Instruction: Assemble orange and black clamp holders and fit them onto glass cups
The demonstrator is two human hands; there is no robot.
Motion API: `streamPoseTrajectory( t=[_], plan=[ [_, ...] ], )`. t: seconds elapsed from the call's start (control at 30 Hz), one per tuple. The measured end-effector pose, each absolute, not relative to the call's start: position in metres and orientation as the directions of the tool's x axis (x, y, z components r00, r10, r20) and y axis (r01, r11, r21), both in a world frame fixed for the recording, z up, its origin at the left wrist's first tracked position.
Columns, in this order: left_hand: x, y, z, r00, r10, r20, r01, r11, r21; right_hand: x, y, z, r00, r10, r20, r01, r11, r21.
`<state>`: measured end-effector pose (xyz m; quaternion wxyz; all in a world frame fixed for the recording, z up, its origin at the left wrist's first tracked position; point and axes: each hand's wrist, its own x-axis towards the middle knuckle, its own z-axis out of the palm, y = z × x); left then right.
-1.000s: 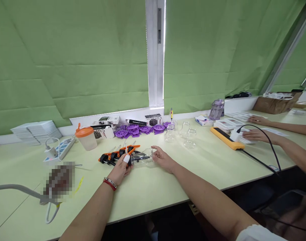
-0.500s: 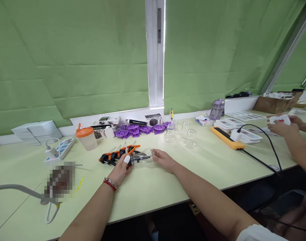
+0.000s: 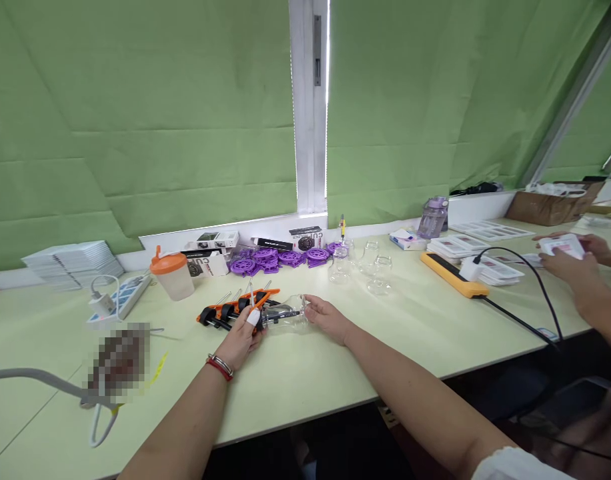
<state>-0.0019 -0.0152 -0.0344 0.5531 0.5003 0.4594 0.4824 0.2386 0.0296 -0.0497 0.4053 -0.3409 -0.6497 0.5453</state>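
My left hand [image 3: 244, 331], with a white wrap on its thumb, is closed around a black-and-orange cap fitting [image 3: 259, 321] at the neck of a clear, flask-shaped container [image 3: 289, 324]. A dark stem runs from the fitting into the container, which lies sideways just over the table. At its wide end, my right hand [image 3: 328, 319] grips the container with fingers on the rim. Beside my left hand lie several similar black-and-orange fittings [image 3: 225, 311] with metal rods. Farther back stand several empty clear containers [image 3: 380, 275].
Purple wheel-shaped parts [image 3: 265, 259] and small boxes [image 3: 210, 257] line the back of the table. An orange-lidded cup [image 3: 173, 275] and a power strip [image 3: 120, 300] are left. On the right are a yellow power strip [image 3: 453, 275], stacked cards [image 3: 455, 247] and a co-worker's hands [image 3: 568, 257].
My hands and the container stay almost in place. At the right, the co-worker's hands have tilted and shifted the white item they hold.
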Motion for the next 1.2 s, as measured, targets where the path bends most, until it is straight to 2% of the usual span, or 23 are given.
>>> streamPoseTrajectory(
  t=[0.2,0.37,0.47,0.67,0.87,0.97,1.2],
  plan=[
    [-0.0005,-0.0162,-0.0318,0.105,0.994,-0.028,-0.060,0.034,0.998,0.2387,0.0241,-0.0414,-0.461,0.852,0.250,0.078,0.319,-0.944],
    [-0.0025,-0.0140,-0.0329,0.103,0.994,-0.033,-0.076,0.041,0.996,0.2404,0.0254,-0.0454,-0.469,0.857,0.214,-0.032,0.225,-0.974],
    [-0.0029,-0.0138,-0.0340,0.107,0.994,-0.026,-0.075,0.034,0.997,0.2391,0.0265,-0.0460,-0.464,0.869,0.174,-0.036,0.178,-0.983],
    [-0.0022,-0.0142,-0.0337,0.106,0.994,-0.018,-0.089,0.028,0.996,0.2374,0.0227,-0.0401,-0.411,0.882,0.232,0.111,0.301,-0.947],
    [-0.0027,-0.0130,-0.0344,0.110,0.994,-0.014,-0.083,0.024,0.996,0.2389,0.0240,-0.0445,-0.431,0.879,0.203,-0.011,0.220,-0.975],
    [-0.0027,-0.0142,-0.0342,0.108,0.994,-0.012,-0.084,0.021,0.996,0.2384,0.0261,-0.0458,-0.427,0.888,0.173,0.001,0.191,-0.982],
    [-0.0025,-0.0141,-0.0331,0.106,0.994,-0.032,-0.094,0.042,0.995,0.2380,0.0232,-0.0436,-0.433,0.872,0.228,0.052,0.277,-0.959]
  ],
)
